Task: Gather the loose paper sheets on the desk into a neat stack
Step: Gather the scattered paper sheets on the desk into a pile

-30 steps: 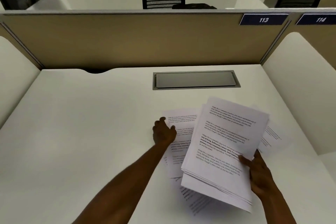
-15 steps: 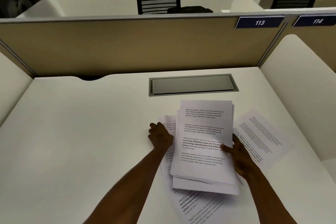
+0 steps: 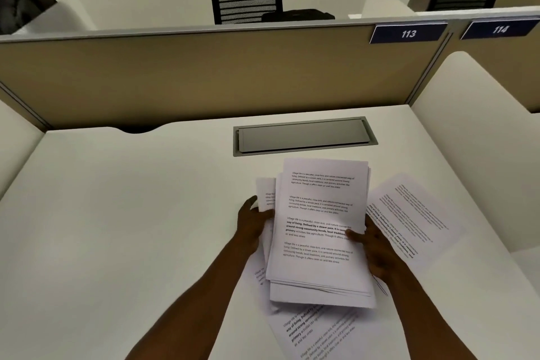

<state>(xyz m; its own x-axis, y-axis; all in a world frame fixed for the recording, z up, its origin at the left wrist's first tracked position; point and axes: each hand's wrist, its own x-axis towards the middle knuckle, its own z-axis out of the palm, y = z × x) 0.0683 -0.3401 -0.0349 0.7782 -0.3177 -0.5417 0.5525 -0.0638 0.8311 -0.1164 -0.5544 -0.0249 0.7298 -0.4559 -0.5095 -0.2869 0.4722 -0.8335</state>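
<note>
A thick bundle of printed white sheets (image 3: pixel 320 207) lies roughly squared in the middle of the white desk (image 3: pixel 117 228). My right hand (image 3: pixel 377 251) grips its right edge, thumb on top of the text. My left hand (image 3: pixel 252 223) holds the left edge, fingers curled around the sheets underneath. One loose sheet (image 3: pixel 415 213) lies skewed on the desk to the right of the bundle. Other loose sheets (image 3: pixel 315 333) stick out slanted from under the bundle's near edge, and a narrow strip of paper (image 3: pixel 266 191) shows at its far left.
A grey cable hatch (image 3: pixel 301 137) is set into the desk just beyond the papers. A tan partition (image 3: pixel 204 73) with plates 113 and 114 closes the back; white side panels (image 3: pixel 482 137) flank the desk. Black chairs stand beyond.
The bundle swung from tilted at the right to straight over the central sheets and came down. My right hand shifted from its lower corner to its right edge; my left hand closed on the left edge.
</note>
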